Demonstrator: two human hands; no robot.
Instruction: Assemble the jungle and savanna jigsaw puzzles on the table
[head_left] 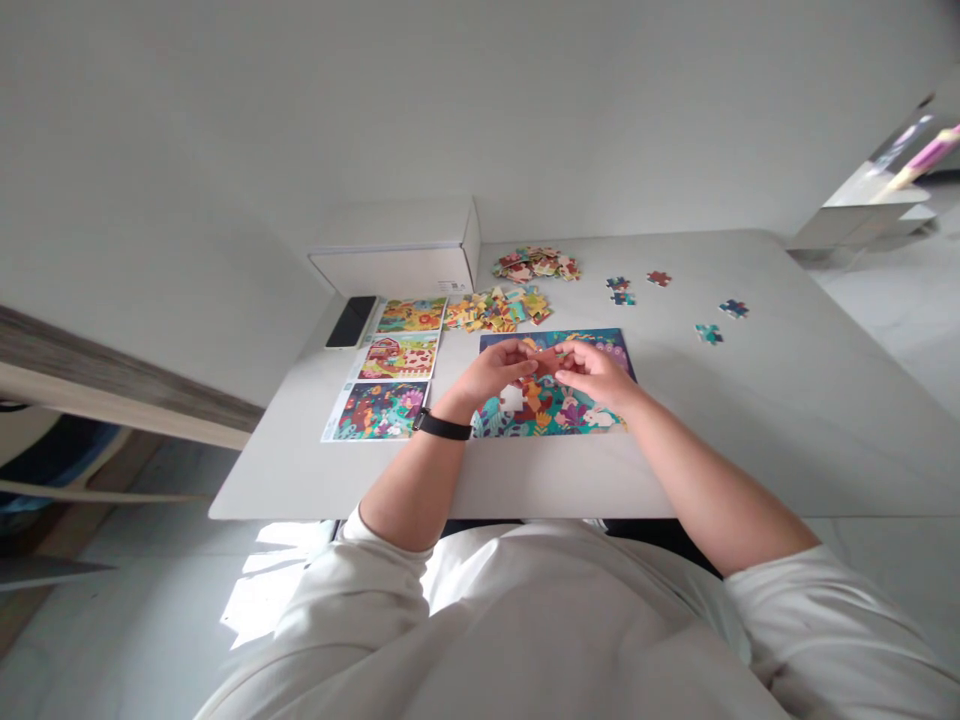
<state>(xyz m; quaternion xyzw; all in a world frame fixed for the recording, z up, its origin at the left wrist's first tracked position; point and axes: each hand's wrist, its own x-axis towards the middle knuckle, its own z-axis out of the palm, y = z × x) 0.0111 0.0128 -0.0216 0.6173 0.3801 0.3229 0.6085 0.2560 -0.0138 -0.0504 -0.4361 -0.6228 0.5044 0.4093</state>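
Nearest the body, a pale grey, smooth tabletop (pixel 547 490) ends in front of the person's white shirt. Just past its near edge lies a mostly assembled, flat rectangular jigsaw puzzle (pixel 574 412) in dark blue, teal and purple, its longer sides running left to right. In its left half shows a small white patch (pixel 512 399), apparently an unfilled gap.

Over the puzzle, a reddish-brown jigsaw piece (pixel 550 361) is held between the fingertips of the left hand (pixel 501 369) and the right hand (pixel 596 372). Each grip is narrow, thumb and fingers closed on one side of the piece. From this grip the white patch lies toward the body and a little to the left, so the left hand is the nearer one, its fingers just beyond the patch. The fingers cover much of the piece's outline, so I cannot tell its long axis or how its tabs face the patch.

Farther off, a blue-and-teal loose piece (pixel 709 334) lies well apart to the right. Beyond the puzzle's left part sits a yellow-orange heap of jigsaw pieces (pixel 495 311), and behind that, a red-brown heap of jigsaw pieces (pixel 536 264).
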